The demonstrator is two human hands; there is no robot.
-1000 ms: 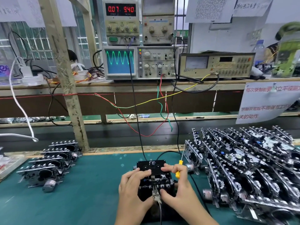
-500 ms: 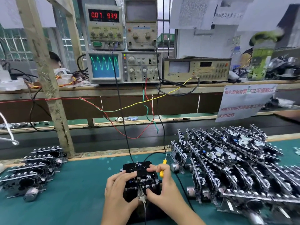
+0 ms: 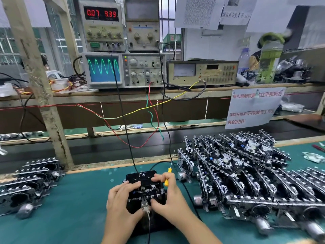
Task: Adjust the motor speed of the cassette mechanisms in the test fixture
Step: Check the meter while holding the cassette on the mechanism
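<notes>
Head view: fixture (image 3: 141,176) near bench's front edge.
Left hand (image 3: 121,199): fingers curled on fixture, apparently gripping.
Right hand (image 3: 168,196): grasping screwdriver (image 3: 168,174).

Both hands on the fixture (image 3: 143,184), left hand (image 3: 121,199) gripping its side, right hand (image 3: 168,196) holding a yellow screwdriver (image 3: 168,176), mechanisms (image 3: 246,173) stacked right.
</notes>
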